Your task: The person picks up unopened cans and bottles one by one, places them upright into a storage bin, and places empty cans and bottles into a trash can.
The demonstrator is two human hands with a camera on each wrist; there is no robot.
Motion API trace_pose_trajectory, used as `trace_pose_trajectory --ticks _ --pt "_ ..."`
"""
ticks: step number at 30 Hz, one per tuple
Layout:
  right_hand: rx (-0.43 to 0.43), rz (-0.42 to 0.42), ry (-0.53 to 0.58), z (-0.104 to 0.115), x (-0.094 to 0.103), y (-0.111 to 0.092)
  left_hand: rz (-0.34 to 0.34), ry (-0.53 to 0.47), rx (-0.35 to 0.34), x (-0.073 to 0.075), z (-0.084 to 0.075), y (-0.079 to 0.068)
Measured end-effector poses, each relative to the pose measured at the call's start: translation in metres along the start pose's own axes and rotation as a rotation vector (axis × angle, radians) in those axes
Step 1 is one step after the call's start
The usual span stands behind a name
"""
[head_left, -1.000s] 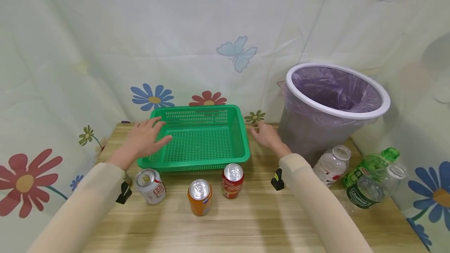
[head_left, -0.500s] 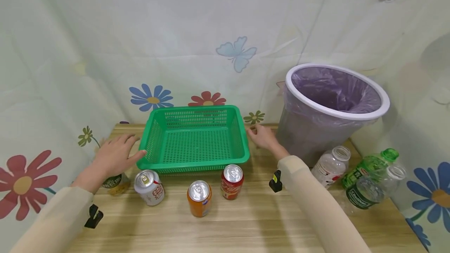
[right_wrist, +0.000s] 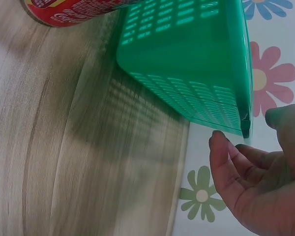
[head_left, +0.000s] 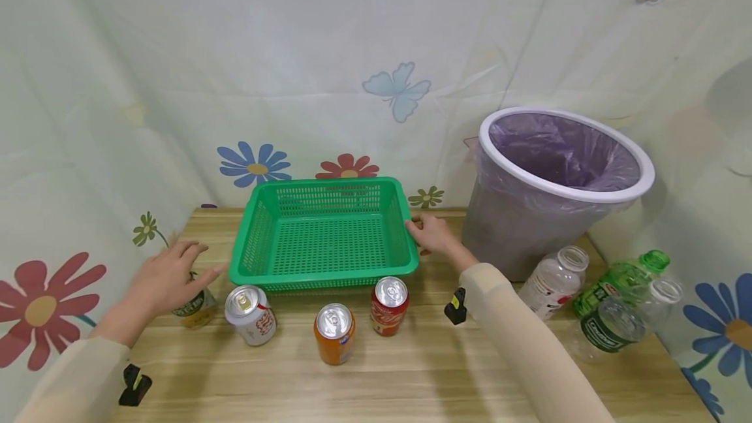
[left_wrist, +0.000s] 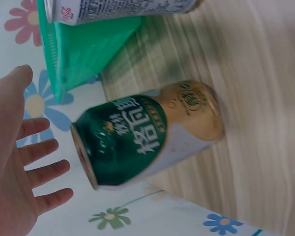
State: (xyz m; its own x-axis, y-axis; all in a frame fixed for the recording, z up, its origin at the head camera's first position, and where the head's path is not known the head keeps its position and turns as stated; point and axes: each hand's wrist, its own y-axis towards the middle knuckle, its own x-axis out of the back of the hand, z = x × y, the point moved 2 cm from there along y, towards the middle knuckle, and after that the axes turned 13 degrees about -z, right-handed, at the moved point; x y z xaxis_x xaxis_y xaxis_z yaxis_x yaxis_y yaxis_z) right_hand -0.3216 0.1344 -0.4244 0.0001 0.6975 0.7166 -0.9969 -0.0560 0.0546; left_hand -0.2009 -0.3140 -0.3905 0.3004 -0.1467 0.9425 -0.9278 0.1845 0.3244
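My left hand (head_left: 160,282) hovers with fingers spread over a green and gold drink can (left_wrist: 147,135) that stands at the table's left side. In the left wrist view the fingertips are apart from the can's top; in the head view the hand partly hides it. My right hand (head_left: 435,234) is at the right rim of a green plastic basket (head_left: 239,250), thumb and loosely bent fingers around the rim's level, gripping nothing. A white Coca-Cola can (head_left: 251,315), an orange Fanta can (head_left: 334,335) and a red Coca-Cola can (head_left: 389,307) stand in front of the basket.
A grey bin (head_left: 505,227) with a purple liner stands at the back right. Before it are a clear bottle (head_left: 552,282), a green bottle (head_left: 617,279) and a clear bottle with a dark label (head_left: 625,318). A flowered cloth (head_left: 323,51) hangs behind the wooden table (head_left: 399,384).
My left hand has left the basket's left side and moved left and nearer, over the green and gold can. My right hand has shifted slightly left to the basket's rim.
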Motion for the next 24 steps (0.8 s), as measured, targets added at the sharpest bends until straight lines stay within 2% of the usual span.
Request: trace_pose_trajectory --ticks 4,10,17,24 --pt "-0.022 0.000 0.037 0.000 -0.002 0.001 -0.007 0.012 0.009 -0.003 0.007 -0.008" --pt "-0.042 0.013 0.100 -0.004 -0.009 0.004 0.020 0.023 0.044 -0.012 0.016 -0.017" --pt "-0.054 0.022 0.112 -0.007 -0.012 0.006 0.036 -0.012 0.079 -0.018 0.022 -0.026" --pt "-0.087 0.047 0.175 -0.009 -0.013 0.009 0.053 -0.031 0.079 -0.021 0.029 -0.030"
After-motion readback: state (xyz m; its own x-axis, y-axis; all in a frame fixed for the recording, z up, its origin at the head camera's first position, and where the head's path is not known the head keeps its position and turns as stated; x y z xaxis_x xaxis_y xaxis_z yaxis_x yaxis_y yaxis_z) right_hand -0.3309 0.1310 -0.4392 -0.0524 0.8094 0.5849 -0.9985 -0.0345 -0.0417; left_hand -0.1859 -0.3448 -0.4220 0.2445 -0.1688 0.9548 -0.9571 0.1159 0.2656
